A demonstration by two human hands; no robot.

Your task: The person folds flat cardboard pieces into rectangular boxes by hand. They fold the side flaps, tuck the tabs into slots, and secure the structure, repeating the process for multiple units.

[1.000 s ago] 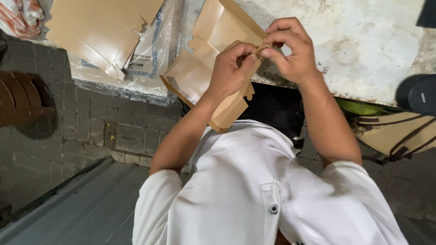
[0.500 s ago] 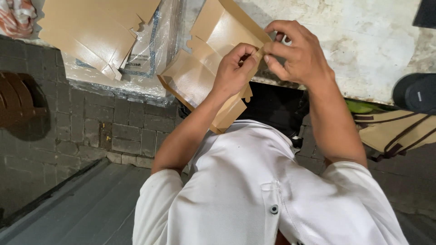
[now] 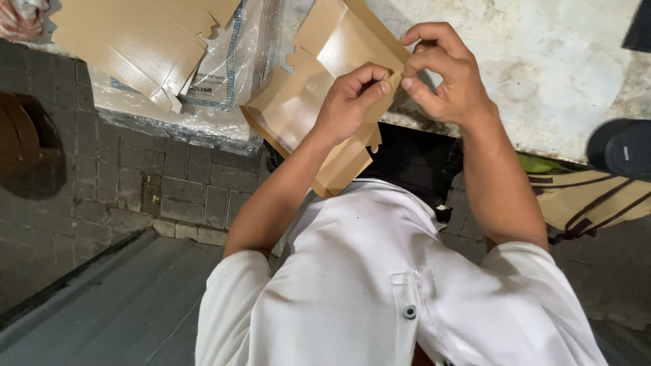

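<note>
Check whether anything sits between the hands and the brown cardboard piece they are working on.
Nothing visible does. Both the left hand and right hand already pinch the folded cardboard piece directly at its upper edge, above the stained white table.

A: Single head cam, looks steeply down over own chest. Close in: left hand [image 3: 349, 102] and right hand [image 3: 447, 74] sit upper centre of frame, meeting on tan cardboard blank [image 3: 319, 88].

B: Facing?

A: Down and fwd. Beyond hands, stained table top [image 3: 542, 61]; left of hands, stack of flat blanks [image 3: 135, 41] on plastic wrap; below hands, white shirt [image 3: 380, 291] fills bottom. Brick paving [image 3: 135, 183] far lower left.

B: Overlap w/ other views?

A: One view only.
</note>
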